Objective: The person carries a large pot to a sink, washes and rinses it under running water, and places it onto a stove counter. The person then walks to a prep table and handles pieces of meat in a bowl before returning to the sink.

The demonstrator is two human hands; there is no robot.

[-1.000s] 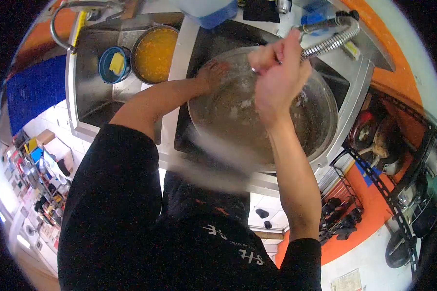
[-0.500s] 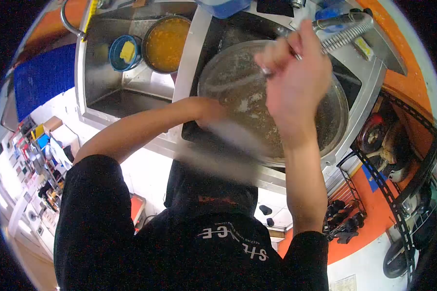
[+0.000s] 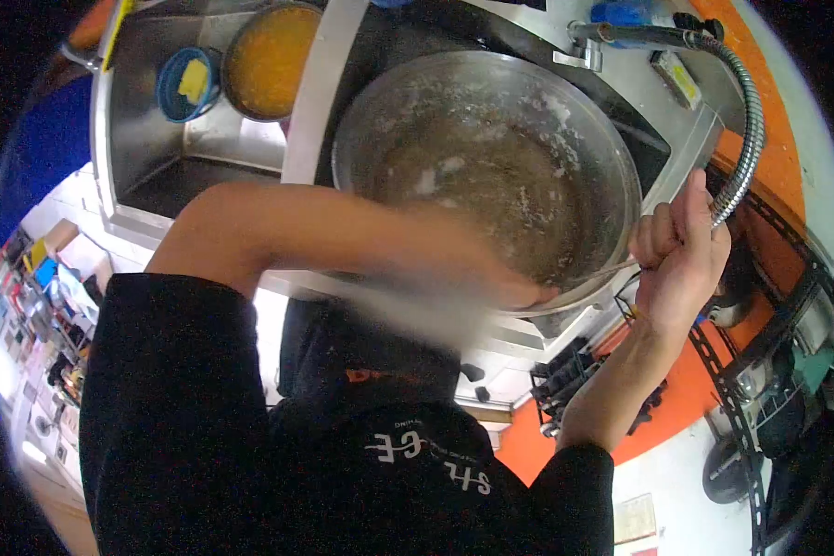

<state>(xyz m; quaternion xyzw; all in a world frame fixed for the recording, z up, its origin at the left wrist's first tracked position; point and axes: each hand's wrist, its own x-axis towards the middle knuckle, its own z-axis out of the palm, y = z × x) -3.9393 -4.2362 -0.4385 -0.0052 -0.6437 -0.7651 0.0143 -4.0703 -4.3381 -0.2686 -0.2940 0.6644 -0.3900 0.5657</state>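
Observation:
A large round metal pan [image 3: 398,111] rests in the right sink basin, with murky brownish water and whitish suds or residue inside. My left hand [image 3: 519,287] reaches across to the pan's near right rim. Motion smears it, so its fingers and anything in them cannot be made out. Outside the right rim, my right hand [image 3: 681,250] is wrapped around the end of a flexible metal faucet hose [image 3: 751,130]. A thin pale streak runs from this fist toward the pan; whether it is water is unclear. A hazy blur below my left forearm hides part of the near rim.
The left basin [image 3: 171,181] holds a pot [image 3: 230,83] of orange liquid and a blue basket [image 3: 167,93] with a yellow sponge [image 3: 193,82]. A faucet base [image 3: 584,51] stands behind the pan. Black metal shelving [image 3: 727,385] is at the right.
My right hand has moved from above the pan to outside its right rim, still gripping the hose. My left hand has swept right along the near side. The view has shifted.

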